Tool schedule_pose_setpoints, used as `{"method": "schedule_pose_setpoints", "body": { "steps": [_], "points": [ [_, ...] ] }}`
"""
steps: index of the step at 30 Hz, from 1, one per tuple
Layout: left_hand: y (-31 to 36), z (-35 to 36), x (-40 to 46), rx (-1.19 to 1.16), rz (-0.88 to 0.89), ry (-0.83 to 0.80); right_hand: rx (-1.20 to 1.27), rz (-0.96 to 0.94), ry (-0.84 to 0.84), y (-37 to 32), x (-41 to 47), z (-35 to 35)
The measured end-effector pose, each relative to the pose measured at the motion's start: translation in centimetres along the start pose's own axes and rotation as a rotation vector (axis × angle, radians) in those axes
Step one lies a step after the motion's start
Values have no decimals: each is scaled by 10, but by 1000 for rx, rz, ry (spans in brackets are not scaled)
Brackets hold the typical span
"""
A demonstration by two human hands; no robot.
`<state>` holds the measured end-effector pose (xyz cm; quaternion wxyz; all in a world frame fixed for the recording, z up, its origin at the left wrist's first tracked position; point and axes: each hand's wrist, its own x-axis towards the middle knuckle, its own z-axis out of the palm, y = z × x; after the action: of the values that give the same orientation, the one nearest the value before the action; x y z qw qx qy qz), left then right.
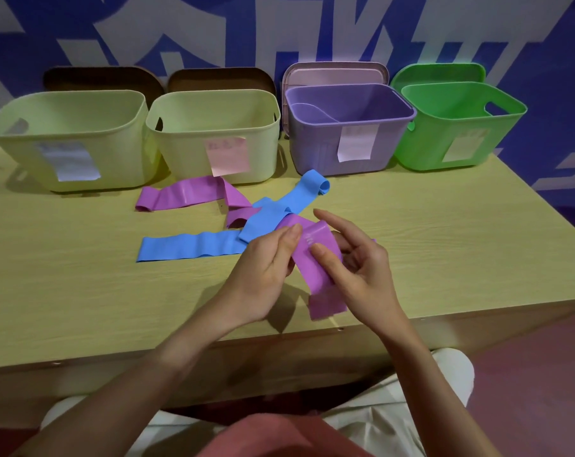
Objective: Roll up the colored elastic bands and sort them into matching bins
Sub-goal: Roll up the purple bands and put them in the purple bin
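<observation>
Both hands hold a purple elastic band [315, 258] above the table's front middle. My left hand [266, 268] pinches its upper edge with thumb and fingers. My right hand [355, 258] grips it from the right, thumb pressed on its face; the band's loose end hangs down to the table. A second purple band [180, 194] lies flat behind, partly under a blue band [187, 247] that crosses the table. Another blue band [307, 192] runs toward the purple bin [345, 150], its far end curled.
Four bins line the back of the wooden table [81, 291]: two pale yellow ones [71, 140] [213, 133] at left, the purple one, and a green one [457, 127] at right. Each carries a paper label. Lids lean behind them against a blue-and-white wall.
</observation>
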<state>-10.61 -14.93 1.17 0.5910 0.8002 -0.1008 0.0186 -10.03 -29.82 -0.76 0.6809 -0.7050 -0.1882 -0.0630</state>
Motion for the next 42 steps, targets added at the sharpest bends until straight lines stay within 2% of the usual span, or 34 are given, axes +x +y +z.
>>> {"method": "schedule_pose_setpoints", "body": {
  "steps": [4,7,9,13,17,21,27,34,36,42],
  "points": [
    [9,-7,3,-481,-280,-195,79,-4,-37,-7,4,-1],
    [8,-10,3,-605,-335,-302,52,-42,-29,-9,7,-1],
    [6,-8,3,-537,-329,-299,-3,-54,-11,-8,6,-1],
    [1,-3,4,-283,-296,-153,-41,-47,32,-2,4,2],
    [0,2,1,-286,-167,-88,-46,-41,58,2,6,4],
    [-1,4,-1,-173,-50,-61,-51,-30,67,5,9,5],
    [-1,0,6,-350,-209,-49,16,15,16,5,8,1],
    [2,-13,8,-627,-401,-289,-60,-84,-19,1,12,-4],
    [2,-13,9,-574,-405,-285,-79,-85,11,1,13,-2],
    [-2,-3,10,-246,-279,-115,-71,-38,81,7,12,3]
  ]
}}
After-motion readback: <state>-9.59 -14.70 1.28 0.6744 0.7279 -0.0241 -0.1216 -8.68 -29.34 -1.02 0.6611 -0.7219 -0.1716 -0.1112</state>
